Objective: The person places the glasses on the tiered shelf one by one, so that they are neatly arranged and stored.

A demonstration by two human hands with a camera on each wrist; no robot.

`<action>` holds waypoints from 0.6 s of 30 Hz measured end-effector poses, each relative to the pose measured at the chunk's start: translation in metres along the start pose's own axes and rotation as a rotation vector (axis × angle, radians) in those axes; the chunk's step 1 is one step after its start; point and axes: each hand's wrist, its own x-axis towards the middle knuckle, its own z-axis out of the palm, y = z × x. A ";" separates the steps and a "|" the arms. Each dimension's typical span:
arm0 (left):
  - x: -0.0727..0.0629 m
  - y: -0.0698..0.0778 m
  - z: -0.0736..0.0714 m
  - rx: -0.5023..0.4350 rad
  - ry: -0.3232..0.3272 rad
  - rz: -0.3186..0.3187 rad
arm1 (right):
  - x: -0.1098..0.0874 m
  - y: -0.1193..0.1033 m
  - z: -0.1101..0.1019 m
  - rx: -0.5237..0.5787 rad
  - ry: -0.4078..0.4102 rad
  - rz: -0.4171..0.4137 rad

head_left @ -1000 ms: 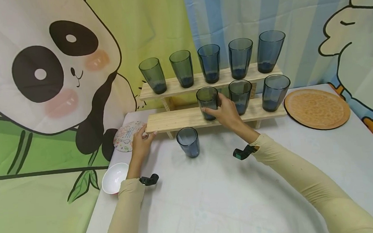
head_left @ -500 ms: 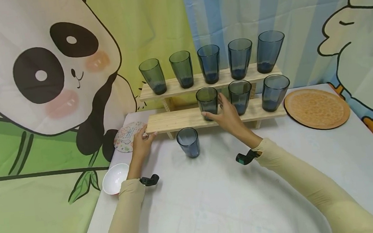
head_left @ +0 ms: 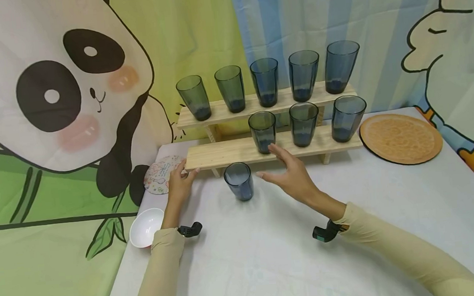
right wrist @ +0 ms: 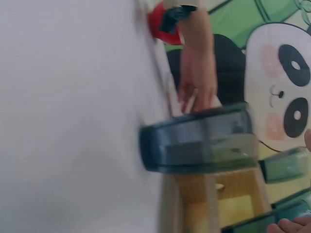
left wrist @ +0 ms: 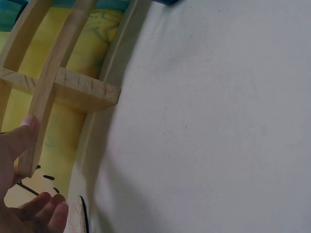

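My left hand (head_left: 179, 185) pinches the left end of a two-tier wooden shelf's lower plank (head_left: 214, 155); in the left wrist view the thumb (left wrist: 22, 136) lies on the plank's edge. My right hand (head_left: 293, 177) is off the shelf, fingers spread and holding nothing, just right of a blue-tinted drinking glass (head_left: 240, 183) that stands upright on the table in front of the shelf. That glass (right wrist: 199, 141) looks blurred in the right wrist view. On the lower plank stand a glass (head_left: 263, 134) at the middle and two glasses farther right. Several more glasses (head_left: 265, 83) line the upper plank.
A white bowl (head_left: 145, 227) sits at the table's left edge. Behind it lies a round patterned mat (head_left: 159, 174). A round orange-brown board (head_left: 403, 138) lies right of the shelf. Printed curtains hang behind the white table (head_left: 272, 257).
My right hand has let go of the middle glass on the lower plank and moved down toward the front, near the glass on the table. My left hand has stayed on the shelf end.
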 end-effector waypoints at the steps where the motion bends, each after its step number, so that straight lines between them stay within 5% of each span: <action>1: 0.000 0.000 0.000 -0.004 -0.001 0.001 | -0.002 0.003 0.005 0.000 -0.021 -0.001; 9: 0.001 0.000 0.001 -0.020 -0.004 -0.001 | 0.003 0.025 0.046 0.027 -0.165 0.006; 18: 0.002 -0.002 0.000 -0.008 0.000 -0.012 | 0.016 0.031 0.071 0.072 -0.190 -0.018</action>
